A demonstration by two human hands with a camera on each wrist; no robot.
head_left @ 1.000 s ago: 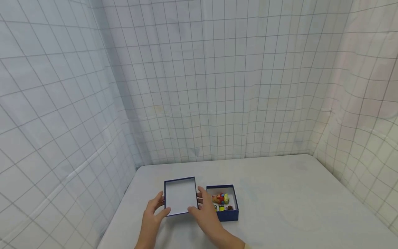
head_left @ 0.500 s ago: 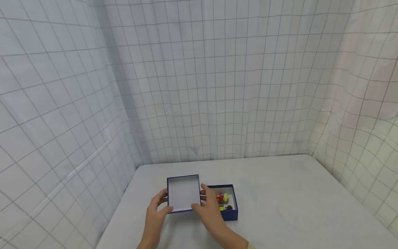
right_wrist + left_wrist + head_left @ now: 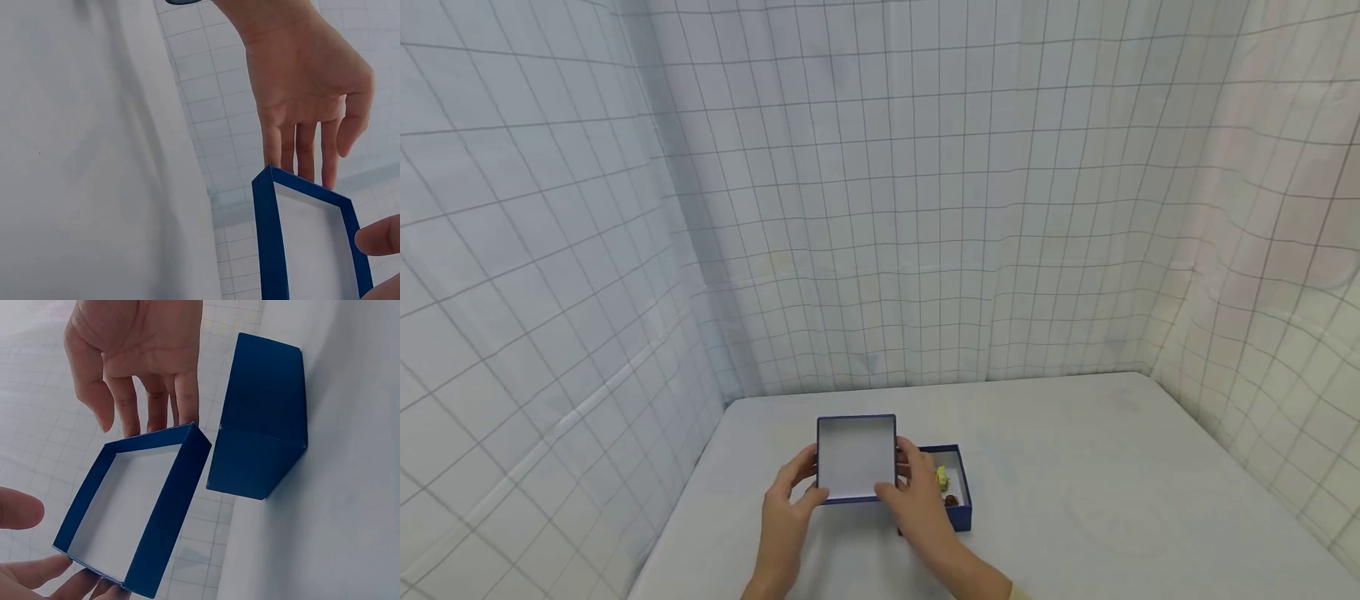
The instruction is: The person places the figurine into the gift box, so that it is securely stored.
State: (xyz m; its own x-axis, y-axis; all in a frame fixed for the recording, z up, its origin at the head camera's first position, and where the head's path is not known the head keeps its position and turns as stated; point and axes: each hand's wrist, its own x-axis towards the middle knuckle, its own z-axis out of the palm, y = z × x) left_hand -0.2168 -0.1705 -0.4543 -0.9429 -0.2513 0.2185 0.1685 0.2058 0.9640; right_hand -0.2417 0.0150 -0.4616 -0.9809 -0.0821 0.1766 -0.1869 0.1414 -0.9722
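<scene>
A shallow blue box lid (image 3: 856, 457) with a white inside is held up above the table, its hollow side toward me. My left hand (image 3: 786, 510) bears on its left side and my right hand (image 3: 922, 510) on its right side. The wrist views show fairly straight fingers against the lid walls (image 3: 169, 512), with the left thumb apart from the lid. Behind my right hand stands the deeper blue box (image 3: 960, 517) on the table. In it I see a yellow-green toy figure (image 3: 942, 477) and a small brown piece (image 3: 951, 501); my right hand hides the rest.
The white table (image 3: 1075, 483) reaches far to the right of the box. White grid-patterned sheets (image 3: 940, 208) hang behind it and on both sides.
Both hands have moved the lid rightward and slightly up the view, toward the blue box. The lid has levelled, and my right hand now covers more of the toys.
</scene>
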